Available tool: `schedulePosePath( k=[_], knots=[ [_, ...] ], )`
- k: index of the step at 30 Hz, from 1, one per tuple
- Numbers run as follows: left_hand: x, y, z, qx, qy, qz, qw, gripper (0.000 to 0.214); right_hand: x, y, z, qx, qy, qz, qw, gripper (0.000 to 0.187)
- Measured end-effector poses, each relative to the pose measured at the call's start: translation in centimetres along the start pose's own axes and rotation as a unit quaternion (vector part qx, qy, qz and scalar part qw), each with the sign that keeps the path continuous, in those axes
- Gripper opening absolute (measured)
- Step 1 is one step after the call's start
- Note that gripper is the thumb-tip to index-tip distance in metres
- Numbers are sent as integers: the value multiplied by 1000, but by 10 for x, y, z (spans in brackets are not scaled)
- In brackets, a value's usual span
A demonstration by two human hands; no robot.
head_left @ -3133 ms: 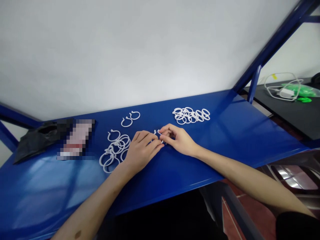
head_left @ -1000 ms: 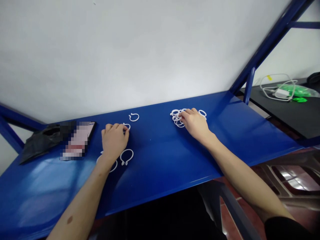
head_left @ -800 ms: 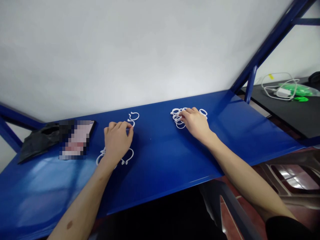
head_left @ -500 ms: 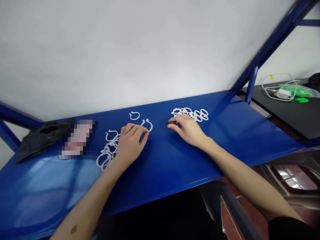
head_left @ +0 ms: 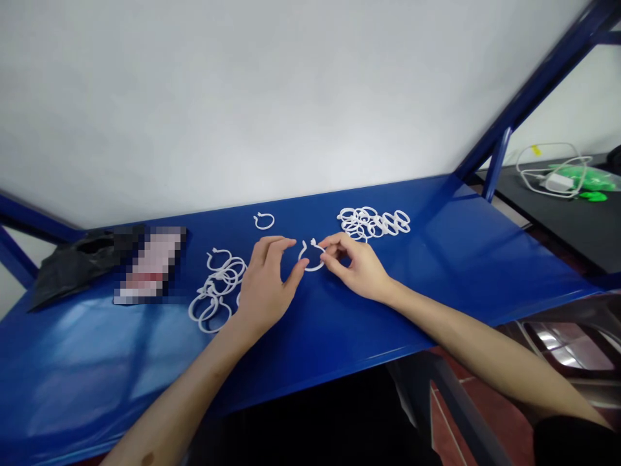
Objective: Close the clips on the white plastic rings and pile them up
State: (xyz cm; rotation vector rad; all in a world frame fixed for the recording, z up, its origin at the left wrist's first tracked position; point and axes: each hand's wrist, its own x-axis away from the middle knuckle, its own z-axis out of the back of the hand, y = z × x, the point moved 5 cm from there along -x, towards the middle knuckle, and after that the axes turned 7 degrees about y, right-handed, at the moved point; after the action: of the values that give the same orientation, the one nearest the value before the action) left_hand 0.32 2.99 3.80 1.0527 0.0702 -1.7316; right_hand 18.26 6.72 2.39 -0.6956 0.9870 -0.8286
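Observation:
A white plastic ring [head_left: 311,256] with a gap at its top is held just above the blue shelf [head_left: 436,259], between both hands. My left hand [head_left: 266,285] pinches its left side with thumb and fingers. On the ring's right side, my right hand [head_left: 356,268] grips with its fingertips. A pile of open white rings [head_left: 218,291] lies left of my left hand. Farther back on the right sits a pile of closed rings [head_left: 373,222]. One single ring [head_left: 263,221] lies alone near the wall.
A black bag [head_left: 77,262] and a blurred flat card [head_left: 150,265] lie at the shelf's left end. Blue frame posts [head_left: 495,162] rise at the right. Beyond them a dark table holds a white cable [head_left: 548,169] and green items [head_left: 585,178].
My right hand left the closed-ring pile and came to the middle. My left hand picked an open ring from the left and carried it right; both hands now hold it.

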Motion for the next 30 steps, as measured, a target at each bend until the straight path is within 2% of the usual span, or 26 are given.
schedulePosePath(
  k=[3, 6, 9, 14, 19, 22, 30],
  knots=[
    [1, -4, -11, 88, -103, 94, 986, 19, 3, -6, -2, 25, -27, 31, 999, 16],
    [3, -6, -16, 152, -159, 143, 965, 32, 4, -8, -4, 46, -40, 62, 996, 17],
    [5, -9, -18, 178, -181, 175, 951, 41, 6, -10, -4, 81, -36, 119, 989, 17],
    [7, -11, -21, 190, -204, 200, 939, 39, 11, -15, -6, 117, -38, 227, 966, 18],
    [9, -10, -25, 176, -221, 207, 937, 35, 12, -15, -8, 173, -44, 240, 954, 21],
    [13, -13, -28, 168, -218, 204, 939, 34, 14, -15, -10, 206, -69, 254, 942, 25],
    [13, -13, -29, 142, -224, 161, 951, 31, 14, -18, -15, 270, -101, 274, 917, 32]
  ],
)
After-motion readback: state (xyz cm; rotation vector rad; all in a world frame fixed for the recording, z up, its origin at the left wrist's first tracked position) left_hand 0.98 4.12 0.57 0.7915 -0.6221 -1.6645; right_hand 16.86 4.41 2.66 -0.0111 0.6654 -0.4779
